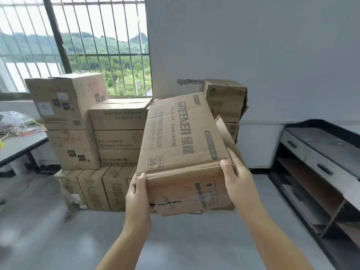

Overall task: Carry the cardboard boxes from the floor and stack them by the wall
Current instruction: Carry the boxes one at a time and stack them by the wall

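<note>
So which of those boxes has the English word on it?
The held box, gripped by the left hand and right hand: its top reads GREENER. The stacked boxes show no such word.

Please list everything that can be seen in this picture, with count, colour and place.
Carried brown cardboard box printed GREENER: one, brown, held in the air before the stack.
Stacked brown cardboard boxes: about ten or more, brown, by the wall under the window.
Barred window: one, dark bars, upper left.
Grey table: one, grey, left, with clutter on it.
Grey and black cabinet with drawers: one, right.
White wall: one, behind the stack.
Grey floor: below.
Left hand: grips the box's near left corner.
Right hand: grips its near right corner.
</note>
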